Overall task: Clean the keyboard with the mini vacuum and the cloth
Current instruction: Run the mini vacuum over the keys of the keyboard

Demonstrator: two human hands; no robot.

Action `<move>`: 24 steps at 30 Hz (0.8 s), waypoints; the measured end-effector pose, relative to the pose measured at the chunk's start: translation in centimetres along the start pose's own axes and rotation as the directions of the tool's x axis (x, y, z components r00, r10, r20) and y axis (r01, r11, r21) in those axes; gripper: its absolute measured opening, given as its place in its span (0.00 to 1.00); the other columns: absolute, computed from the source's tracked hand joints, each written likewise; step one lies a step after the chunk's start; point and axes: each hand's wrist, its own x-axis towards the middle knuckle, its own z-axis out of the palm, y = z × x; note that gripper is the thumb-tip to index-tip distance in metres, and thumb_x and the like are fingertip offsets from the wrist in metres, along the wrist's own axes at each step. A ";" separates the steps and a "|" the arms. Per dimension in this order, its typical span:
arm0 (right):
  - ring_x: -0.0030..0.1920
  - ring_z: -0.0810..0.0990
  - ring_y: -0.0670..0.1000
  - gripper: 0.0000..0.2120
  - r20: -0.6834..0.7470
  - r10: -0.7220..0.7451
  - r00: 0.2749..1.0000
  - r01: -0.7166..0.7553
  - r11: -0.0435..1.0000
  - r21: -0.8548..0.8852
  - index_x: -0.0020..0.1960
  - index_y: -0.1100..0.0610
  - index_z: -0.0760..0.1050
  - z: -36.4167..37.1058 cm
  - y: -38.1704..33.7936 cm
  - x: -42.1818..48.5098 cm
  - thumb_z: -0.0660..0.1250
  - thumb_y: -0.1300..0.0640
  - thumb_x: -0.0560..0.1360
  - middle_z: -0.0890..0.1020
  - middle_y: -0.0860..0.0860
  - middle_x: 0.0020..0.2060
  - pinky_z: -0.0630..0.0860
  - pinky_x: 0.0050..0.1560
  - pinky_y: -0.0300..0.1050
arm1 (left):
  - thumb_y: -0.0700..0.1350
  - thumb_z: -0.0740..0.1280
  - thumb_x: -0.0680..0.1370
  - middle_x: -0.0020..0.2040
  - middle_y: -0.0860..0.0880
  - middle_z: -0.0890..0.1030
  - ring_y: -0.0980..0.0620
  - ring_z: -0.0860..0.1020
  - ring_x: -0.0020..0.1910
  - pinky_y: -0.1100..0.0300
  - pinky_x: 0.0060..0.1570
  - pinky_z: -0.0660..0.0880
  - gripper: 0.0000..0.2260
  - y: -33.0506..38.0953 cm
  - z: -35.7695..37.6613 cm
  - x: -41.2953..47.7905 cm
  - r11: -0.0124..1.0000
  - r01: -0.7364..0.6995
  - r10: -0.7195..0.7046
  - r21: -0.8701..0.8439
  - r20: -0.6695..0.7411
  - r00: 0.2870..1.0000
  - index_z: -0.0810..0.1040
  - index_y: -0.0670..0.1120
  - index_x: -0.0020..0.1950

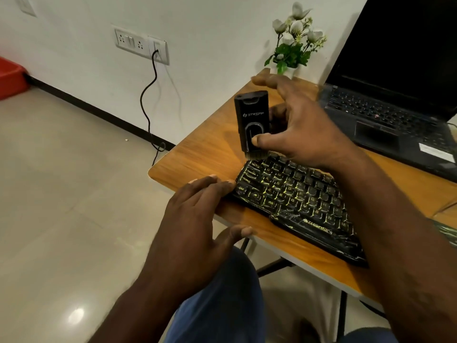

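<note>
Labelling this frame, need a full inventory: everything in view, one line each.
table: 1, wood-brown, right half of view
keyboard: 1, black with yellow-green legends, along the table's near edge
mini vacuum: 1, black, upright, brush end at the keyboard's far left corner
laptop: 1, black, open, screen dark, far right of table
flowers: 1 bunch, white with green leaves, back of table
socket plate: 1, white, on the wall
cable: 1, black, from socket plate down to floor
red container: 1, left edge, cut off
left hand: 1, flat on table edge, at keyboard's left end
right hand: 1, holds the mini vacuum, thumb on its front
</note>
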 end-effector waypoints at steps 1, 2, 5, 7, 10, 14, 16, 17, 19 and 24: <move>0.50 0.87 0.52 0.42 0.035 -0.011 0.999 0.010 1.000 0.015 0.76 0.40 0.64 -0.1 0.0 0.1 0.78 0.64 0.71 0.84 0.52 0.51 0.86 0.49 0.51 | 0.72 0.64 0.73 0.73 0.62 0.69 0.63 0.60 0.74 0.56 0.69 0.63 0.33 0.0 0.0 0.0 1.000 0.002 -0.002 -0.002 0.001 1.000 0.67 0.62 0.76; 0.50 0.87 0.51 0.41 0.047 -0.011 0.999 0.011 1.000 -0.013 0.76 0.40 0.64 -0.1 -0.1 0.2 0.78 0.64 0.71 0.84 0.52 0.53 0.86 0.49 0.52 | 0.71 0.64 0.73 0.72 0.65 0.67 0.64 0.59 0.73 0.56 0.69 0.62 0.33 0.0 0.0 0.0 1.000 0.003 -0.003 -0.006 0.000 1.000 0.66 0.63 0.76; 0.49 0.85 0.46 0.41 -0.024 -0.011 1.000 0.007 0.990 -0.143 0.77 0.43 0.63 0.4 0.0 0.3 0.77 0.63 0.72 0.83 0.50 0.55 0.86 0.48 0.49 | 0.70 0.65 0.74 0.66 0.73 0.59 0.65 0.57 0.73 0.54 0.69 0.61 0.32 -0.1 0.2 0.0 1.000 -0.017 0.017 0.000 -0.016 1.000 0.66 0.63 0.76; 0.49 0.85 0.47 0.40 -0.021 -0.036 0.999 0.033 0.993 -0.115 0.77 0.42 0.63 0.5 0.0 -0.1 0.78 0.62 0.72 0.83 0.49 0.55 0.86 0.47 0.46 | 0.71 0.64 0.74 0.66 0.75 0.57 0.67 0.56 0.72 0.55 0.68 0.61 0.32 -0.1 0.2 0.0 1.000 -0.025 0.025 0.002 -0.017 1.000 0.65 0.64 0.76; 0.50 0.86 0.47 0.39 0.052 -0.070 0.996 0.075 0.993 -0.088 0.75 0.39 0.64 0.8 0.0 -0.8 0.78 0.60 0.72 0.84 0.47 0.54 0.85 0.46 0.41 | 0.73 0.62 0.73 0.67 0.71 0.60 0.65 0.57 0.73 0.54 0.69 0.60 0.32 -0.2 0.3 0.1 1.000 -0.016 0.016 -0.009 -0.013 1.000 0.65 0.65 0.76; 0.52 0.84 0.48 0.40 -0.146 -0.116 0.982 0.069 0.953 -0.295 0.76 0.39 0.63 1.1 0.4 -0.5 0.78 0.59 0.71 0.83 0.51 0.58 0.82 0.43 0.37 | 0.73 0.62 0.73 0.67 0.69 0.61 0.66 0.55 0.73 0.53 0.69 0.61 0.33 -0.1 0.4 0.2 1.000 -0.007 0.007 -0.003 -0.011 1.000 0.65 0.64 0.76; 0.52 0.84 0.46 0.40 -0.142 -0.092 0.986 0.069 0.984 -0.164 0.76 0.40 0.64 0.8 0.4 -0.6 0.78 0.60 0.71 0.83 0.50 0.58 0.85 0.45 0.41 | 0.71 0.63 0.73 0.66 0.70 0.60 0.66 0.54 0.72 0.52 0.68 0.61 0.33 0.0 0.4 0.2 1.000 -0.009 0.009 -0.002 -0.014 1.000 0.66 0.63 0.77; 0.52 0.84 0.46 0.40 -0.101 -0.086 0.991 0.074 0.991 -0.114 0.76 0.40 0.65 0.7 0.4 -0.7 0.78 0.60 0.71 0.83 0.49 0.57 0.85 0.46 0.43 | 0.70 0.64 0.74 0.66 0.71 0.60 0.67 0.53 0.72 0.52 0.68 0.60 0.32 0.0 0.4 0.2 1.000 -0.016 0.016 0.007 -0.015 1.000 0.66 0.63 0.77; 0.53 0.84 0.46 0.40 -0.077 -0.109 0.991 0.090 0.973 -0.214 0.76 0.39 0.64 1.1 0.6 -0.8 0.78 0.59 0.71 0.83 0.49 0.57 0.85 0.48 0.45 | 0.70 0.62 0.76 0.68 0.71 0.59 0.67 0.52 0.72 0.51 0.68 0.58 0.32 0.1 0.5 0.2 0.999 -0.034 0.034 0.034 -0.011 0.999 0.65 0.61 0.79; 0.54 0.84 0.49 0.40 -0.180 -0.115 0.977 0.061 0.957 -0.282 0.76 0.38 0.63 1.4 1.2 -0.3 0.78 0.57 0.72 0.84 0.51 0.59 0.85 0.45 0.44 | 0.72 0.53 0.77 0.72 0.69 0.60 0.66 0.48 0.75 0.53 0.71 0.52 0.34 -0.1 0.7 0.3 0.995 -0.049 0.047 0.083 0.030 0.998 0.61 0.61 0.81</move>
